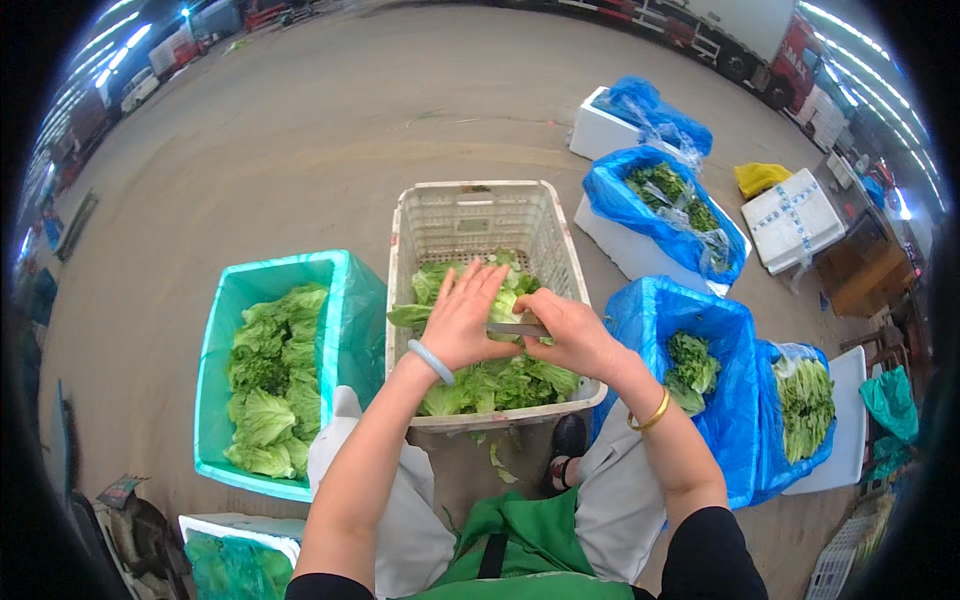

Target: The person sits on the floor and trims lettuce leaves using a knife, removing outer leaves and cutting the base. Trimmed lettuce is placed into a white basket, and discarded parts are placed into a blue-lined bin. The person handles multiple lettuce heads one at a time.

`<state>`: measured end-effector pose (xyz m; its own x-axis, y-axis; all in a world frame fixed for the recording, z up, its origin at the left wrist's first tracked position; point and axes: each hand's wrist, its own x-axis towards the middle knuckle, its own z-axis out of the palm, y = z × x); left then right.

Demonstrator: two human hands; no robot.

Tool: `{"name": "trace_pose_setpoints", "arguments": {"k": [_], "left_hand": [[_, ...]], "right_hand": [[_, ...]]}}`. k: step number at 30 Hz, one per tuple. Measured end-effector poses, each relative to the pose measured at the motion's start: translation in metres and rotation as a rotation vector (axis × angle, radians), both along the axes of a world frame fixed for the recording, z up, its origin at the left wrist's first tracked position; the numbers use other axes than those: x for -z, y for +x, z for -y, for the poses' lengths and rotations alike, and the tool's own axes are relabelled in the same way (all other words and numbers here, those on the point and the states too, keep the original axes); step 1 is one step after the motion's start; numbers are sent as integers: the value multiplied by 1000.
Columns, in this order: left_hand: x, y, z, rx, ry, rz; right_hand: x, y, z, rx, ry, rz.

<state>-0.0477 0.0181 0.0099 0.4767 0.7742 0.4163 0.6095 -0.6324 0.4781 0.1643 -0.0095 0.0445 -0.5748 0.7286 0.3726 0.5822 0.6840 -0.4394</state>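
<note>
White plastic crate [475, 215], lattice walls, on concrete floor [290, 170]: loose lettuce leaves [490, 390], crinkled, pale to mid green, heaped from near edge to past the middle; perforated base shows by far edge. Both hands over the crate. Right hand [572, 335], nearer the crate's right edge, is curled around a flat metal knife [515, 329], blade pointing left. Left hand [465, 315] has fingers extended and thumb toward the blade; lettuce [508, 300] between the hands, cannot tell whether the left grips it.

Off crate's left edge: one box with smooth teal plastic liner [345, 300], frilly lettuce [275, 375] inside. Toward the near left: one white foam box [240, 525], teal film over it.

Off crate's right edge: four containers with wrinkled blue plastic. One covered foam box [605, 125], contents hidden; one lined foam box [640, 235] with dark leafy greens [665, 190]; one blue-lined box [650, 310] with leafy bunch [690, 370]; one smaller blue-lined box [765, 410] with slender green stalks [805, 405].
</note>
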Motion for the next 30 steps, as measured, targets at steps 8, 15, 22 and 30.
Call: {"name": "trace_pose_setpoints", "arguments": {"k": [8, 15, 22, 30], "left_hand": [[41, -8, -5, -181, -501, 260], [36, 7, 7, -403, -423, 182], [29, 13, 6, -356, -564, 213], [67, -3, -5, -319, -705, 289]], "right_hand": [[37, -7, -12, 341, -46, -138], [58, -22, 1, 444, 291, 380], [61, -30, 1, 545, 434, 498], [75, -24, -20, 407, -18, 387]]}}
